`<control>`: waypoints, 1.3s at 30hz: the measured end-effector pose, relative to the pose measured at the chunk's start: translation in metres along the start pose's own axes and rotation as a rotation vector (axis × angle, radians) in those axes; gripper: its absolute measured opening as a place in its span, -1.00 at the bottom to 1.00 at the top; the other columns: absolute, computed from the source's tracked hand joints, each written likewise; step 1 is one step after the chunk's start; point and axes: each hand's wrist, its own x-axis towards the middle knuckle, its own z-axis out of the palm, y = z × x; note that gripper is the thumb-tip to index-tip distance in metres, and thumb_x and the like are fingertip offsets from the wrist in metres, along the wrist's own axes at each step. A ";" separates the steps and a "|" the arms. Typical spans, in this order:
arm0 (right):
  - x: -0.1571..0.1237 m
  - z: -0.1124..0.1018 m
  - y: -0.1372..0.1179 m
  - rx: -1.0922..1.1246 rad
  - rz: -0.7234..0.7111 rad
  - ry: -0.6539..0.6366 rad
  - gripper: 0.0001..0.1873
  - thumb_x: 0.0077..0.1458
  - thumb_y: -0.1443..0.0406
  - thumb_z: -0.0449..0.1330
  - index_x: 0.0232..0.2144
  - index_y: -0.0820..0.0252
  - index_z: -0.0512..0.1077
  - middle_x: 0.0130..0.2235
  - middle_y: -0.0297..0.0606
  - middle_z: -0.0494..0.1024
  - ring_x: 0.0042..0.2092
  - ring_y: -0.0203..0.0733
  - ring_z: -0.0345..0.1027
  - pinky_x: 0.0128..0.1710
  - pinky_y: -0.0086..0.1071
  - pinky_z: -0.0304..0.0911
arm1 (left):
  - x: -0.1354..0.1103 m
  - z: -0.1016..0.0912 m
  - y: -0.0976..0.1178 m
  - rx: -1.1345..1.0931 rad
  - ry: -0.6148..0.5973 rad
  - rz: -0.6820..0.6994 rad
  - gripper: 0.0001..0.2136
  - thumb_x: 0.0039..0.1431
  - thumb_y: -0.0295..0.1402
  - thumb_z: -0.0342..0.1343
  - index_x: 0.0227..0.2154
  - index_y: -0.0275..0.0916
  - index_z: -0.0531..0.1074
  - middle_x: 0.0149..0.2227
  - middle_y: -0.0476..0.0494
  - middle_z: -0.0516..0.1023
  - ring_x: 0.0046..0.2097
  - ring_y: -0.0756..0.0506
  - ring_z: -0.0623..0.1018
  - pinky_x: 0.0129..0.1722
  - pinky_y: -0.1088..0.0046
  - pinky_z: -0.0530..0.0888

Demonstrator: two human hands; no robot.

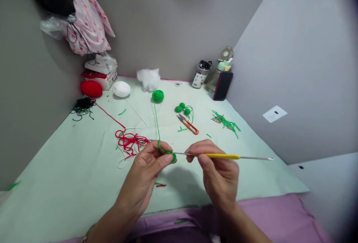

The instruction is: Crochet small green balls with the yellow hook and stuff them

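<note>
My left hand (pixel 152 172) pinches a small green crochet piece (pixel 173 157) between thumb and fingers. Green yarn (pixel 156 120) runs over the left index finger and back to a green yarn ball (pixel 158 96). In my right hand (pixel 216 172) is a double-ended crochet hook (pixel 223 156) with a yellow grip, held like a pencil. Its left tip meets the green piece; whether it passes through a stitch is too small to tell. The other metal end points right, free in the air. Both hands are above the pale green cloth (pixel 92 183).
Orange-handled thread snips (pixel 188 124) lie beyond my hands, near small green balls (pixel 182 108). Tangled red yarn (pixel 131 142) spreads to the left. Behind are a red yarn ball (pixel 91 88), a white yarn ball (pixel 122 89) and white stuffing (pixel 149 79). Green scraps (pixel 225 123) and a phone (pixel 223 86) are rightward.
</note>
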 end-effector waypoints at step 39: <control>-0.011 0.016 0.006 -0.155 -0.136 0.039 -0.67 0.35 0.46 0.17 -0.01 -0.01 0.61 -0.17 -0.20 0.66 -0.16 -0.14 0.53 -0.24 -0.27 0.48 | -0.004 0.004 -0.006 0.009 0.013 0.022 -0.54 0.06 -0.35 0.46 0.06 -0.14 0.55 -0.27 -0.03 0.57 -0.18 -0.03 0.50 -0.09 0.44 0.42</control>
